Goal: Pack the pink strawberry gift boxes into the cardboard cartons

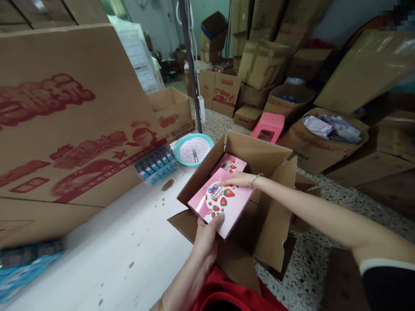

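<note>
A pink box printed with strawberries (pixel 227 207) is held tilted over the mouth of an open cardboard carton (pixel 275 216). My left hand (pixel 207 235) grips its near edge, thumb on top and the other fingers hidden underneath. Across the far part of its top lies my right hand (pixel 238 179), fingers stretched toward the printed logo; its thumb is hidden. Inside the carton, behind the held box, another pink strawberry box (pixel 233 163) shows in part. The carton's flaps stand spread outward.
A turquoise basin (pixel 177 155) of small pale beads stands on the white table (pixel 129 242), beside a row of blue packets (pixel 157 164). Large printed cartons (pixel 65 108) line the left. Several cartons and a pink stool (pixel 269 125) stand on the speckled floor beyond.
</note>
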`<state>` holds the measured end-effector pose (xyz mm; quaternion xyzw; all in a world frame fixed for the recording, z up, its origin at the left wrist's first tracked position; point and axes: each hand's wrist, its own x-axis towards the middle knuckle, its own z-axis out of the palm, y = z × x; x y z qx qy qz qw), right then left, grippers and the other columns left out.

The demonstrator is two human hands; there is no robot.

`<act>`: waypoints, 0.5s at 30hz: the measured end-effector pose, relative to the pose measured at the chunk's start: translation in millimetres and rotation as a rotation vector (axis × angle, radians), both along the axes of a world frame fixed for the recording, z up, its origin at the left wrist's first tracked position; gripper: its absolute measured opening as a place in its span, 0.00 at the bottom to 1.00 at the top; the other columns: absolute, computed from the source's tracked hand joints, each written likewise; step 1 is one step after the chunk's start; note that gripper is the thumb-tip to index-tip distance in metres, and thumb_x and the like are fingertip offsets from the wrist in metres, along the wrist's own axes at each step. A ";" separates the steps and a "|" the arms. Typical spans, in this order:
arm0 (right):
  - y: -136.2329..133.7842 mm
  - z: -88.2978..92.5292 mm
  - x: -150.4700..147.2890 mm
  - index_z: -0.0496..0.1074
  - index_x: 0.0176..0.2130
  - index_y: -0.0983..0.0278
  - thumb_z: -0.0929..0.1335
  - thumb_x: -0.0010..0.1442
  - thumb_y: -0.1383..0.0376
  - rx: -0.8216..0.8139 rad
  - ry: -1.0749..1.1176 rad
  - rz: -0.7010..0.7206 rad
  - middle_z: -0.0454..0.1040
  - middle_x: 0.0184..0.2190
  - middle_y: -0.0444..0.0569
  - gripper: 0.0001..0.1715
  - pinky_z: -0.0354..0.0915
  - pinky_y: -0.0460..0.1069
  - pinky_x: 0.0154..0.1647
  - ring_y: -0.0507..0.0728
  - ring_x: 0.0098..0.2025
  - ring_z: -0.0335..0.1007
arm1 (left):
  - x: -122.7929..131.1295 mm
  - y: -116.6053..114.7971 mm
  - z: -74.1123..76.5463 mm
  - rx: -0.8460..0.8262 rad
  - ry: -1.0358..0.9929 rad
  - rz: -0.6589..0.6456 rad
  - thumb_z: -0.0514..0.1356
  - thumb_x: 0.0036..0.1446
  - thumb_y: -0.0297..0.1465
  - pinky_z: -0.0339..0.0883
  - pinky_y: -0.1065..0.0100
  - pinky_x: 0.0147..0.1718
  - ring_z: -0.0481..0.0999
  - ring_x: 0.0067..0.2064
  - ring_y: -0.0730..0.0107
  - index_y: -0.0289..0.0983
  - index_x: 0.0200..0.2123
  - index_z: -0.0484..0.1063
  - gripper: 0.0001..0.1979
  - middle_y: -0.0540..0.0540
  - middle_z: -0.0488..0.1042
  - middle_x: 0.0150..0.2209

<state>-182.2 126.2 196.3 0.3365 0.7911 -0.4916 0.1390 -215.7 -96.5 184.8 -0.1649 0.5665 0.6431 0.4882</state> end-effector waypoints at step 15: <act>35.1 -61.0 -59.1 0.63 0.18 0.62 0.73 0.40 0.40 0.017 -0.101 0.173 0.65 0.20 0.44 0.32 0.52 0.50 0.24 0.52 0.23 0.57 | -21.2 43.8 -37.4 -0.139 -0.117 0.152 0.65 0.50 0.26 0.76 0.63 0.33 0.77 0.29 0.66 0.34 0.37 0.72 0.09 0.46 0.76 0.30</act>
